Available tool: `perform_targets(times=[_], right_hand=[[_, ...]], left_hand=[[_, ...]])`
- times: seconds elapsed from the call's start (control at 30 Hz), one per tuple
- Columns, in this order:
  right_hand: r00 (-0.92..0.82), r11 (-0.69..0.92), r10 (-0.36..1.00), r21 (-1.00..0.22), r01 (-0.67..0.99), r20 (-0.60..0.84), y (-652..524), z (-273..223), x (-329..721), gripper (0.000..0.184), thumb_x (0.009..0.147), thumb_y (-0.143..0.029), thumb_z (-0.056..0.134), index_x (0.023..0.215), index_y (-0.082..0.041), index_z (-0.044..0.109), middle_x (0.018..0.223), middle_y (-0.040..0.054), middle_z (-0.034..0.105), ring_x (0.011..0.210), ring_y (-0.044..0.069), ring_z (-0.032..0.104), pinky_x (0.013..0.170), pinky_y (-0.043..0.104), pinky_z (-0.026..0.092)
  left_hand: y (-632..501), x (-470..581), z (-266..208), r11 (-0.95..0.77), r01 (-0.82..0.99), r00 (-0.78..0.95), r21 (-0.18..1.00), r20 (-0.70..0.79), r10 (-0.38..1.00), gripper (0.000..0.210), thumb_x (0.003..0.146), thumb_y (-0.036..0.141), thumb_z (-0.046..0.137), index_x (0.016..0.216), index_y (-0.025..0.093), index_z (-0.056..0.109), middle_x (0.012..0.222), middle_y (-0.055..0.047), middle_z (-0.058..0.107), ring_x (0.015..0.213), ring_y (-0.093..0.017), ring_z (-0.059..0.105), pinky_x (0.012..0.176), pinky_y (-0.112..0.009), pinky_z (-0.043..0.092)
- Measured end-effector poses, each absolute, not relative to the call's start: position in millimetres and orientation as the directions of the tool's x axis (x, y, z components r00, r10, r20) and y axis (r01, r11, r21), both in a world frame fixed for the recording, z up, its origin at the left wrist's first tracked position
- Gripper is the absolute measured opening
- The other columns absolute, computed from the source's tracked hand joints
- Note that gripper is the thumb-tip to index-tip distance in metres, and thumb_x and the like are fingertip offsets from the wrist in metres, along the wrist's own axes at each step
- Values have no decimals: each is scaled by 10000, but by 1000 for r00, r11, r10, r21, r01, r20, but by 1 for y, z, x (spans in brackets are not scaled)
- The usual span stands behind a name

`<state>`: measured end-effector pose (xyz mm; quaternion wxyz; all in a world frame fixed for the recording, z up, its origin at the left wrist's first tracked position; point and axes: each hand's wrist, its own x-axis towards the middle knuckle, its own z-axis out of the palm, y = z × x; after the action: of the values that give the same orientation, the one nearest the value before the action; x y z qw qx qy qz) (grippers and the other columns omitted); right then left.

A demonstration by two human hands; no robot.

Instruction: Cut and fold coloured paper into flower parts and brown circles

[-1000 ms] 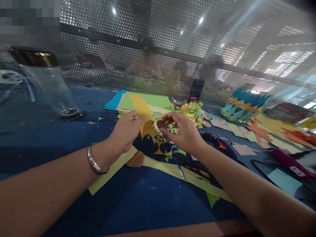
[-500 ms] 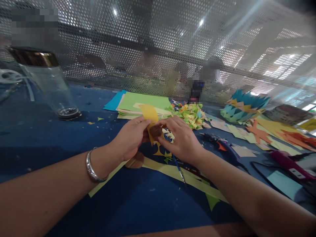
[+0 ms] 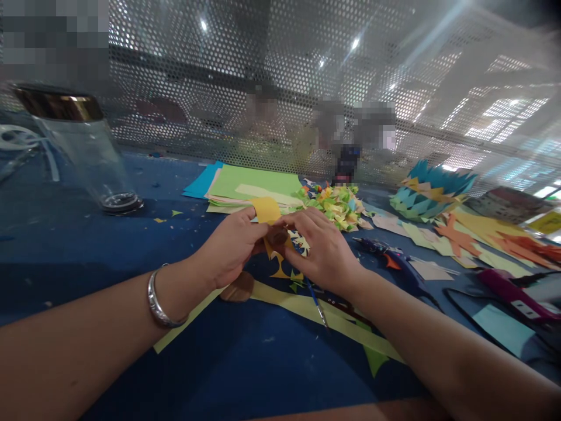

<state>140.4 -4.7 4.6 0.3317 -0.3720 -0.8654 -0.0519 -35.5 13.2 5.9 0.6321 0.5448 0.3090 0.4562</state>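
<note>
A yellow paper strip is pinched in my left hand, its upper end bent over in a curl. My right hand closes its fingertips on a brown round piece, pressed against the strip. Parts of the piece and strip are hidden by fingers. Below my left hand, a second brown round piece lies on a long pale yellow paper strip. A blue-handled paintbrush rests across that strip, under my right hand. Cut yellow paper lies just beneath both hands.
A lidded glass jar stands left. Behind my hands are stacked coloured sheets and a heap of paper scraps. A glue gun, purple power strip, and zigzag paper crown are right. A perforated metal screen borders the back.
The top of the yellow strip has bent over into a rounder curl. Both hands keep their holds, nearly in place. The view has shifted slightly.
</note>
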Motion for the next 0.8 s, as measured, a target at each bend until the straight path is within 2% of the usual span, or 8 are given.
perform_targets(times=[0.17,0.23,0.33,0.43,0.57,0.73,0.8], right_hand=[[-491,718,604,-160,678,628,-6,6,141,241,876,-218,631,1106,-164,581,1013,101,655,992,258,576,877,400,464],[-444,705,615,-200,681,652,-6,6,142,235,886,-243,640,1103,-173,585,1010,86,654,947,234,594,851,384,473],[-309,657,677,-359,663,668,-5,7,144,206,896,-256,641,1084,-187,595,1046,65,654,876,182,618,806,337,491],[-201,583,773,-550,598,601,-2,9,147,160,896,-285,647,1017,-185,617,964,46,668,813,157,626,717,291,496],[-234,499,865,-719,483,444,2,9,150,199,889,-374,658,894,-175,644,798,21,642,732,149,601,624,269,463],[-239,494,868,-723,483,434,3,9,149,246,870,-408,676,789,-179,638,740,2,594,680,130,535,585,261,423],[-229,497,867,-725,476,444,3,9,150,239,868,-397,679,780,-181,630,738,-1,592,684,129,534,578,258,413]], left_hand=[[11,-37,6,5,-233,375,972,85,923,198,751,130,659,932,205,631,969,-45,706,892,-189,669,736,-252,529],[10,-37,7,-16,-235,387,972,108,916,205,761,143,674,952,200,626,978,-53,711,894,-193,671,756,-264,532],[9,-37,9,-59,-254,392,965,158,906,284,771,134,681,1037,192,600,1014,-65,714,916,-205,682,844,-324,541],[9,-37,11,-122,-267,388,956,223,894,430,763,110,690,1159,203,551,972,-56,723,894,-207,698,865,-352,540],[7,-37,14,-171,-257,414,951,268,870,526,793,120,687,1262,225,472,899,-38,723,840,-194,703,807,-327,548],[7,-35,10,-115,-238,386,964,203,900,549,785,143,729,1266,231,479,897,-33,729,820,-185,702,794,-322,552],[7,-35,8,-20,-227,376,974,107,920,418,786,185,738,1168,195,567,908,-52,731,815,-185,701,781,-316,559]])
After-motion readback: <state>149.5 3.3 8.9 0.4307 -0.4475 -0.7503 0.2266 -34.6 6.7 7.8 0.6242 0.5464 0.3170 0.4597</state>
